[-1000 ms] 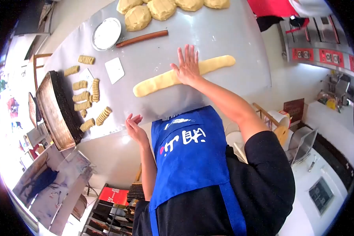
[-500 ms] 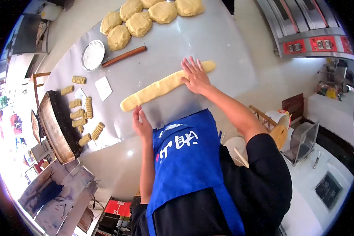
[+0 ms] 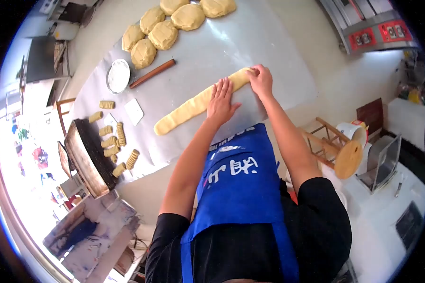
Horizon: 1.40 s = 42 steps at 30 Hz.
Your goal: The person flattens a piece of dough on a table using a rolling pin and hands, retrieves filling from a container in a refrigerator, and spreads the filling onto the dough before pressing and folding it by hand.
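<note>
A long pale-yellow dough roll (image 3: 189, 112) lies slanting across the grey-covered table (image 3: 288, 70). My left hand (image 3: 222, 104) rests flat on its upper middle, fingers stretched out and close together. At the roll's far right end, my right hand (image 3: 260, 81) has its fingers curled around the tip. Beyond the roll are a brown rolling pin (image 3: 153, 74) and a bowl (image 3: 107, 79) of white powder. A white flat scraper (image 3: 134, 112) lies to the left of the roll.
Several large dough lumps (image 3: 163, 35) sit at the table's far side. Small ridged dough pieces (image 3: 121, 134) lie at the left, beside a dark-edged metal tray (image 3: 82, 158). A wooden stool (image 3: 348, 159) stands at right, with an appliance with red panels (image 3: 382, 35) behind.
My left hand has moved from beside the roll's left end onto its upper middle. My right hand has slid from the roll's top to its right end and curled. The view has shifted slightly.
</note>
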Motion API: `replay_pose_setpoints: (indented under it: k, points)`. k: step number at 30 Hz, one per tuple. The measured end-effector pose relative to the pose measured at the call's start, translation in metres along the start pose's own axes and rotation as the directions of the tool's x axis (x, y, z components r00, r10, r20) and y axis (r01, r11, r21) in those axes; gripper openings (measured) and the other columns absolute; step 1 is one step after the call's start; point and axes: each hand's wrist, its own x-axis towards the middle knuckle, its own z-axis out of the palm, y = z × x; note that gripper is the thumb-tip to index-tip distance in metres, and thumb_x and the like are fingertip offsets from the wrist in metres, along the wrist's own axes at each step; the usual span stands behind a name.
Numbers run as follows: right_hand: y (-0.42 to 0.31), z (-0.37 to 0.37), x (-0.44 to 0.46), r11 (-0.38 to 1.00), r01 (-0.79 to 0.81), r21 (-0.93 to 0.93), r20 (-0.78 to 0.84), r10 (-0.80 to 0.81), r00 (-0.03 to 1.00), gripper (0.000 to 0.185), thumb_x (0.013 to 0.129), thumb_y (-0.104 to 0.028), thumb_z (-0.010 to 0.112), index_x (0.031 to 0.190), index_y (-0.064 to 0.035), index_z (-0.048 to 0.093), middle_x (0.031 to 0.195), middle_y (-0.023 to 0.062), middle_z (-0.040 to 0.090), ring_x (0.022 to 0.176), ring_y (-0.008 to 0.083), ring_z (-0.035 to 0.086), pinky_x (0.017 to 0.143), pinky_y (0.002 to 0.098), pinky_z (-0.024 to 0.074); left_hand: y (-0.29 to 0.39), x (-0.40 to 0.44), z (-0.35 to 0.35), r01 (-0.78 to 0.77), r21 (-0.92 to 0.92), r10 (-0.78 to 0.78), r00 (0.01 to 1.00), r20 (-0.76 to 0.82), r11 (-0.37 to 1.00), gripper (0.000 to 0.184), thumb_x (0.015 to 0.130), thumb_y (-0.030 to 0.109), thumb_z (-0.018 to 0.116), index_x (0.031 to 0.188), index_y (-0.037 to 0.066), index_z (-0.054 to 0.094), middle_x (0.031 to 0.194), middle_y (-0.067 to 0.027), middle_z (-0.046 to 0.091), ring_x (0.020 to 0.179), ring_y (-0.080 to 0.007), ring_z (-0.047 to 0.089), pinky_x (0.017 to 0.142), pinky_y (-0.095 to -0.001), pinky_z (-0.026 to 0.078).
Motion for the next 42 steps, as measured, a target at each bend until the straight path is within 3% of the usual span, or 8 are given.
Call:
replay_pose_setpoints:
  k: [2, 6, 10, 19, 22, 35, 39, 42]
  points:
    - [-0.006, -0.004, 0.005, 0.914, -0.127, 0.386, 0.209, 0.047, 0.977, 0.035, 0.09, -0.032, 0.082, 0.113, -0.0065, 0.075, 0.102, 0.0148, 0.073, 0.095, 0.0343, 0.072, 0.086, 0.0457, 0.0579, -0.005, 0.003, 0.007, -0.037, 0.039, 0.036, 0.999, 0.026, 0.999, 0.092, 0.101, 0.045, 0.071, 0.171, 0.003, 0.028, 0.179, -0.0201, 0.026, 0.167, -0.039, 0.019, 0.137, -0.0536, 0.015]
    - [-0.008, 0.004, 0.006, 0.969, 0.047, 0.244, 0.008, -0.05, 0.999, 0.033, 0.087, -0.028, 0.082, 0.109, -0.0051, 0.075, 0.099, 0.0151, 0.077, 0.093, 0.0332, 0.074, 0.085, 0.0429, 0.0592, -0.022, 0.013, -0.001, -0.074, -0.017, 0.076, 0.984, 0.16, 0.997, 0.092, 0.101, 0.044, 0.072, 0.171, 0.002, 0.029, 0.179, -0.0199, 0.025, 0.167, -0.0388, 0.019, 0.137, -0.0533, 0.016]
    - [-0.006, -0.01, 0.013, 0.934, -0.241, 0.263, 0.293, 0.16, 0.943, 0.032, 0.084, -0.026, 0.083, 0.108, -0.0058, 0.075, 0.101, 0.0137, 0.08, 0.094, 0.0312, 0.076, 0.086, 0.0419, 0.0602, -0.008, 0.034, 0.008, -0.051, -0.046, 0.053, 0.998, 0.041, 0.998, 0.091, 0.101, 0.042, 0.072, 0.17, 0.001, 0.03, 0.178, -0.021, 0.028, 0.167, -0.0389, 0.02, 0.136, -0.0531, 0.016]
    - [-0.024, -0.028, 0.0, 0.939, 0.238, -0.247, 0.013, -0.242, 0.97, 0.041, 0.095, -0.023, 0.078, 0.129, -0.0014, 0.07, 0.136, 0.0177, 0.071, 0.132, 0.0419, 0.062, 0.108, 0.051, 0.0501, 0.004, 0.044, 0.0, 0.074, -0.053, -0.068, 0.992, 0.103, 0.996, 0.091, 0.1, 0.041, 0.073, 0.17, 0.001, 0.031, 0.179, -0.0201, 0.025, 0.168, -0.0376, 0.018, 0.137, -0.051, 0.015]
    - [-0.026, -0.025, -0.026, 0.758, 0.629, -0.173, 0.141, -0.613, 0.777, 0.056, 0.102, -0.029, 0.07, 0.149, 0.0007, 0.06, 0.159, 0.0212, 0.056, 0.151, 0.0448, 0.047, 0.125, 0.0549, 0.0384, 0.007, 0.018, 0.006, 0.016, -0.06, -0.016, 1.0, 0.012, 0.998, 0.092, 0.097, 0.037, 0.076, 0.169, -0.001, 0.033, 0.177, -0.0217, 0.029, 0.167, -0.0389, 0.021, 0.137, -0.0516, 0.014]
    - [-0.023, -0.042, 0.001, 0.617, 0.786, -0.049, 0.631, -0.591, 0.503, 0.071, 0.102, -0.038, 0.069, 0.157, 0.0027, 0.05, 0.167, 0.0236, 0.046, 0.159, 0.0423, 0.037, 0.131, 0.0543, 0.032, -0.047, -0.022, 0.013, 0.185, -0.045, -0.188, 0.98, -0.061, 0.982, 0.093, 0.102, 0.05, 0.066, 0.17, -0.001, 0.029, 0.177, -0.0232, 0.029, 0.166, -0.0408, 0.021, 0.137, -0.052, 0.015]
    - [-0.01, -0.028, -0.016, 0.535, 0.842, 0.071, 0.651, -0.664, 0.367, 0.084, 0.098, -0.043, 0.073, 0.161, 0.0047, 0.045, 0.167, 0.0277, 0.043, 0.16, 0.0466, 0.033, 0.132, 0.0564, 0.0277, -0.029, -0.05, -0.008, 0.283, 0.223, -0.265, 0.958, -0.11, 0.933, 0.092, 0.104, 0.056, 0.062, 0.17, 0.0, 0.03, 0.177, -0.0212, 0.029, 0.166, -0.0387, 0.022, 0.136, -0.0536, 0.016]
    - [-0.012, -0.024, -0.024, 0.581, 0.81, 0.079, 0.601, -0.676, 0.427, 0.074, 0.099, -0.043, 0.072, 0.153, 0.0056, 0.055, 0.164, 0.0263, 0.049, 0.158, 0.0445, 0.038, 0.132, 0.0571, 0.0283, -0.034, -0.066, 0.0, 0.262, 0.103, -0.256, 0.964, -0.071, 0.96, 0.092, 0.104, 0.055, 0.062, 0.17, 0.0, 0.03, 0.178, -0.0205, 0.028, 0.167, -0.0384, 0.021, 0.136, -0.0545, 0.015]
